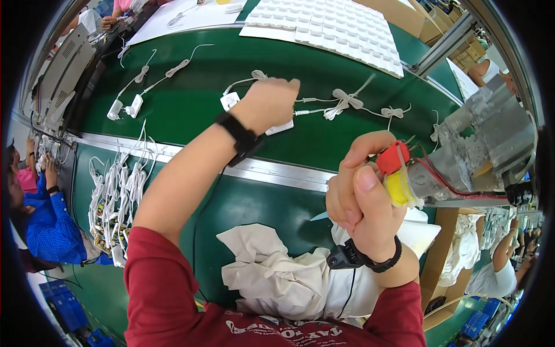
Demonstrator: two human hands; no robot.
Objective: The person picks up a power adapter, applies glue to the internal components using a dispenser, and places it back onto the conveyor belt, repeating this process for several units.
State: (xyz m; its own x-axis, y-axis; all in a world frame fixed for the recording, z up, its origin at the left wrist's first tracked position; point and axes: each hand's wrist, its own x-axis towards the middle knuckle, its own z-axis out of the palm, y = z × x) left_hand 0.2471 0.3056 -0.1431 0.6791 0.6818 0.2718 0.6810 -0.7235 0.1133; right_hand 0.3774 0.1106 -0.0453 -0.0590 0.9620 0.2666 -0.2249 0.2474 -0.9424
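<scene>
Just above frame centre, the left hand (269, 104) curls its fingers onto a white charger plug (230, 100) whose cord runs rightward along the green conveyor belt (191, 104), while the right hand (361, 196), centre-right, pinches a yellow-and-red fitting (396, 173).

A: Item one, the small white plastic charger block (272, 118) on the green conveyor belt (191, 104)?
B: Mostly covered by the left hand (267, 104); its shape and the grip on it cannot be told.

A: Item two, the red and yellow push-button handle (396, 173)?
B: Lower part hidden inside the right hand (361, 199); fingertips out of sight behind it.

A: Item three, the grey metal machine (485, 144)?
B: Cut by the right rim, blurred.

A: Item four, the heap of white cables (115, 196)?
B: Too tangled and small to count.

A: Item five, the crumpled beige cloth (272, 272)?
B: Partly behind the right forearm.
</scene>
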